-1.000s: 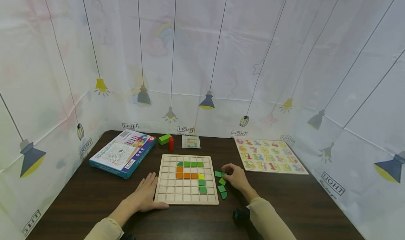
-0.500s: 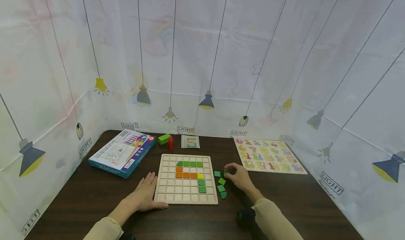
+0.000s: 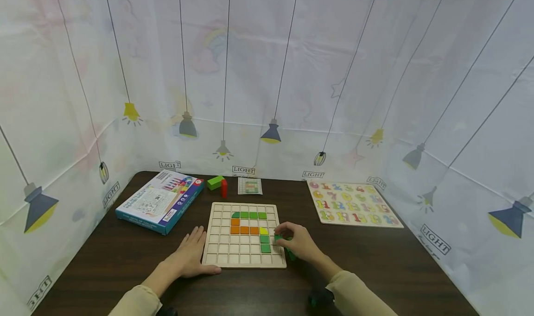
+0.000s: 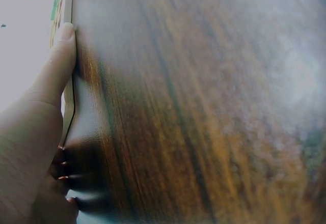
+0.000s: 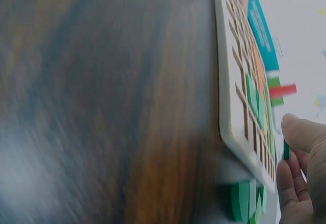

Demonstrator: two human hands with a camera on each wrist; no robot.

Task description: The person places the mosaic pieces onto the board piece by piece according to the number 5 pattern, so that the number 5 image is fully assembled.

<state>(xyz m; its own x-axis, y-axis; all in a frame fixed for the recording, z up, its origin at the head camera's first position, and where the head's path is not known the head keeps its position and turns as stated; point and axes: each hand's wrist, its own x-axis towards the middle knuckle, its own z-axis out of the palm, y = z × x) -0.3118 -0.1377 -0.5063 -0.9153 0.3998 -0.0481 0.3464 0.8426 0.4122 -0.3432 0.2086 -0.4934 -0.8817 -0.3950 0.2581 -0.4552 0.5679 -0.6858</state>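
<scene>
A wooden grid board [image 3: 217, 249] lies in the middle of the table, with green, orange and yellow tiles set in its cells. My left hand [image 3: 191, 255] rests with spread, straight fingers at the board's left edge; in the left wrist view its thumb [image 4: 63, 46] lies along the board's edge. My right hand [image 3: 298, 243] pinches a green tile [image 3: 277, 237] between thumb and fingers over the board's right edge. The right wrist view shows that tile edge-on between the fingertips. Several loose green tiles [image 5: 242, 201] lie beside the board, mostly hidden under my right hand in the head view.
A blue and white box [image 3: 160, 200] lies at the back left. Next to it are a green block [image 3: 215, 182] and a standing red block [image 3: 224, 189]. Behind the board lies a pattern card [image 3: 250, 186]; a number puzzle board [image 3: 354, 203] lies at the back right.
My right hand has picked up a green tile from the loose ones and carried it left to the board's right edge. My left hand has stayed in place.
</scene>
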